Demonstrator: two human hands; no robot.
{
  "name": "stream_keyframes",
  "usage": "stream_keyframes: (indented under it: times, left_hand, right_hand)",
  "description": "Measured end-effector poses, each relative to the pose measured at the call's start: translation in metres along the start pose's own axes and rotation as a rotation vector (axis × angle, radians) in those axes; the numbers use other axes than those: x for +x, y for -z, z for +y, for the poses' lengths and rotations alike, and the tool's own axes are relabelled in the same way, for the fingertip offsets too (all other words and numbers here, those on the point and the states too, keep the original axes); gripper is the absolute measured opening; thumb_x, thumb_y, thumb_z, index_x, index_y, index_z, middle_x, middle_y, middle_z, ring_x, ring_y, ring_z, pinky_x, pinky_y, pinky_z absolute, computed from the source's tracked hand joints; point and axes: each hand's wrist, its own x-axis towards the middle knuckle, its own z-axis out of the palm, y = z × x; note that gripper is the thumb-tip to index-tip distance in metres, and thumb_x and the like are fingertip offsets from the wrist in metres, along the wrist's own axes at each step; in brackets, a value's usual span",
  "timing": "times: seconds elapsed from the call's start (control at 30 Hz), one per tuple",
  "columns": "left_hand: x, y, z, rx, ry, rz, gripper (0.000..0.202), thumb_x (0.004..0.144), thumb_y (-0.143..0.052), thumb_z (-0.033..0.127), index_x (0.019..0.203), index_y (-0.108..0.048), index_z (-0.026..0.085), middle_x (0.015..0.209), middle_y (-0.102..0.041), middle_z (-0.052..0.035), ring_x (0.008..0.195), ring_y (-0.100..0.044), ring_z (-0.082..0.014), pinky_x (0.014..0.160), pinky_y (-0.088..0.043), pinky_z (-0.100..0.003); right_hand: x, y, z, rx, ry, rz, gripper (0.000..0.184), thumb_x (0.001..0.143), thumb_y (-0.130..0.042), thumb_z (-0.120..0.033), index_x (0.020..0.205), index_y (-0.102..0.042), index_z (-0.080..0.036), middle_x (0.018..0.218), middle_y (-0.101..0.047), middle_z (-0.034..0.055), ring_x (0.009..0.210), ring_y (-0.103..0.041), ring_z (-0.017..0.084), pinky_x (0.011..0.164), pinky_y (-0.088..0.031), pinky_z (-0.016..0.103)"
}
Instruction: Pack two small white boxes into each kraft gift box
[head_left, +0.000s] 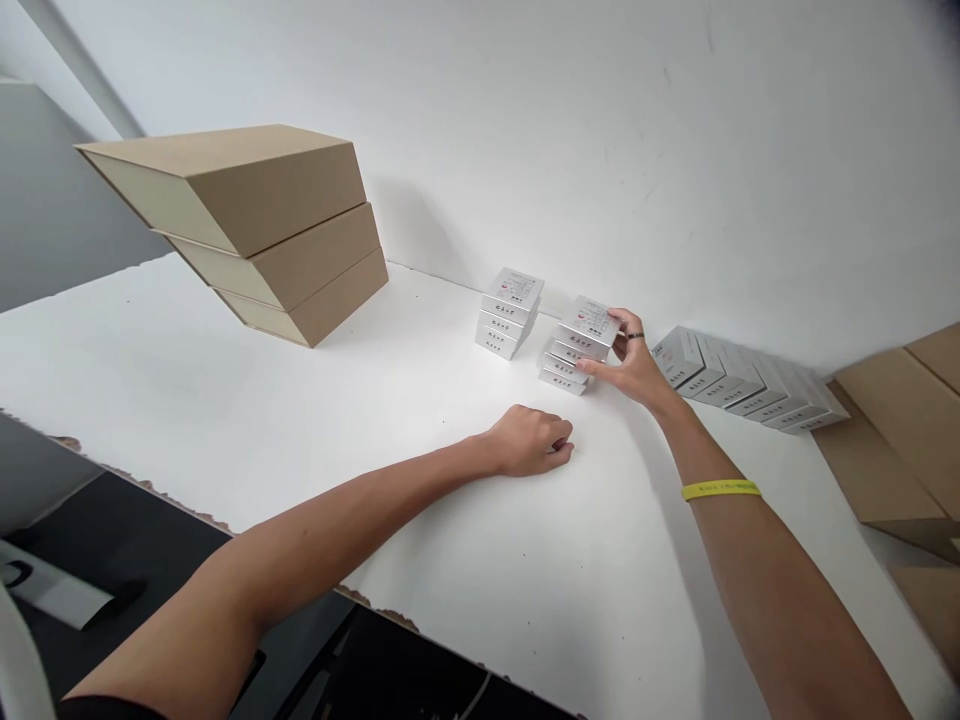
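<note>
The right hand point(634, 365) has its fingers clamped on the top white box point(590, 322) of a small stack point(571, 362) standing at the far side of the white table point(225, 400), near the wall. The left hand point(529, 440) rests just in front of the stack, fingers curled together, holding nothing. A second stack point(510, 312) stands just left; tan cartons point(255, 225) lie far left.

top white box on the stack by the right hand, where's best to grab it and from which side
Grip the top white box across its two short edges, coming from the right, where the right hand already has its fingers on the stack. It lies flat and thin, the wall stands close behind, and a second stack stands to its left.
</note>
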Motion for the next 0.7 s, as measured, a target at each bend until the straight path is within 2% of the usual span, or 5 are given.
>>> stream_keyframes:
  times: [0.1, 0.2, 0.3, 0.43, 0.7]
  left_hand:
    - [0.001, -0.001, 0.000, -0.003, 0.002, -0.003, 0.025, 0.100, -0.054, 0.028, 0.077, -0.052, 0.020, 0.082, -0.071, -0.0007, 0.067, -0.060, -0.0156, 0.055, -0.028, -0.030]
    - [0.001, -0.001, -0.001, -0.004, 0.004, -0.005, 0.025, 0.100, -0.053, 0.029, 0.077, -0.052, 0.020, 0.083, -0.072, -0.0007, 0.066, -0.059, -0.0156, 0.055, -0.026, -0.030]
    - [0.001, -0.001, -0.001, -0.005, 0.001, -0.004, 0.025, 0.100, -0.053, 0.029, 0.077, -0.052, 0.020, 0.083, -0.072, -0.0007, 0.067, -0.059, -0.0157, 0.055, -0.026, -0.030]
    - [0.000, -0.001, -0.001, -0.004, 0.000, -0.002, 0.026, 0.100, -0.053, 0.029, 0.076, -0.051, 0.020, 0.082, -0.072, -0.0006, 0.065, -0.058, -0.0154, 0.054, -0.026, -0.030]
    - [-0.001, -0.002, -0.002, 0.002, -0.005, 0.003, 0.025, 0.100, -0.052, 0.029, 0.076, -0.052, 0.020, 0.081, -0.071, -0.0002, 0.064, -0.057, -0.0146, 0.054, -0.025, -0.030]
  right_hand:
    - [0.001, 0.007, 0.000, 0.012, -0.006, -0.028, 0.098, 0.063, -0.092, -0.050, 0.143, -0.037, -0.033, 0.151, -0.045, 0.0066, 0.135, -0.054, 0.027, 0.123, -0.040, 0.050]
    - [-0.001, 0.008, 0.002, 0.030, -0.018, -0.071, 0.100, 0.066, -0.092, -0.051, 0.145, -0.034, -0.035, 0.154, -0.044, 0.0062, 0.136, -0.054, 0.027, 0.122, -0.042, 0.050]
    - [-0.003, 0.003, 0.005, 0.040, -0.038, -0.092, 0.109, 0.064, -0.093, -0.052, 0.149, -0.027, -0.037, 0.158, -0.039, 0.0077, 0.135, -0.055, 0.027, 0.117, -0.048, 0.051]
    - [-0.003, -0.007, 0.006, 0.043, -0.048, -0.090, 0.121, 0.062, -0.095, -0.051, 0.153, -0.018, -0.036, 0.153, -0.044, 0.0095, 0.134, -0.055, 0.028, 0.114, -0.050, 0.052]
    - [0.000, 0.005, -0.003, 0.061, -0.088, -0.152, 0.113, 0.062, -0.097, -0.053, 0.151, -0.028, -0.041, 0.149, -0.049, 0.0074, 0.134, -0.056, 0.031, 0.112, -0.054, 0.049]
